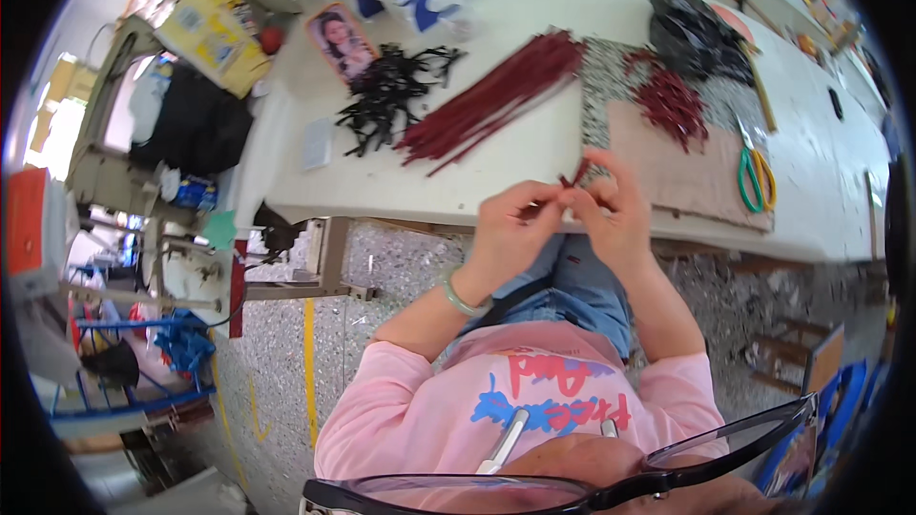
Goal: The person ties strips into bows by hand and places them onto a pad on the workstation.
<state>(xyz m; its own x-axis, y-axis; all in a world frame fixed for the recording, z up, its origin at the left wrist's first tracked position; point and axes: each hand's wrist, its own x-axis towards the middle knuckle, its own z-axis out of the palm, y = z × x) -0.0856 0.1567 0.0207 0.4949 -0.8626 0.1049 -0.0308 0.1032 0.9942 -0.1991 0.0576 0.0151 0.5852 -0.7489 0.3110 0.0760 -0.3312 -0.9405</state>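
Note:
Just over the table's front edge, my left hand [515, 226] and my right hand [614, 215] meet, fingertips pinched together. Between them is a short dark red strip [575, 176], apparently folded or looped; its lower part is hidden by my fingers. A long bundle of dark red strips [496, 100] lies slantwise on the table beyond my left hand. Past my right hand, a loose pile of shorter dark red pieces [671, 107] rests on a speckled stone slab [603, 81] and a brownish sheet [668, 175].
Scissors [752, 176] with green and yellow handles lie at the right. Black strips [386, 95] are heaped at the left, beside a picture card [341, 41] and a small pale box [317, 144]. A black plastic bag [692, 33] sits far right on the white table [401, 193].

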